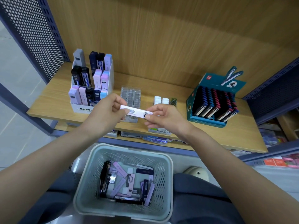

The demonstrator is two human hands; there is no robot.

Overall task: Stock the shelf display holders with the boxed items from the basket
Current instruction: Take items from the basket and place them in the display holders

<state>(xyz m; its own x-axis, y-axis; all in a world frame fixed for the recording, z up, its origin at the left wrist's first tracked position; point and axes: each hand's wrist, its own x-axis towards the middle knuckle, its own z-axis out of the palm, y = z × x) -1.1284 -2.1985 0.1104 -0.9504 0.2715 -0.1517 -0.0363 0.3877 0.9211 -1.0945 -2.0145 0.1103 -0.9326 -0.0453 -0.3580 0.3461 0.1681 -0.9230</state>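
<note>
Probably best to read the barcode side, then turn the slim white box [135, 111] upright, label forward, and slot straight into a matching row of the MONO display holder [82, 109] without knocking neighbours. Pinched at both ends: left hand [105, 112] fingers [117, 100] closed on one end, right hand [166, 118] thumb and forefinger on the other. Held level over the shelf [51, 104] front, well above the basket [161, 175]. Forearms extended, wrists angled inward.
</note>
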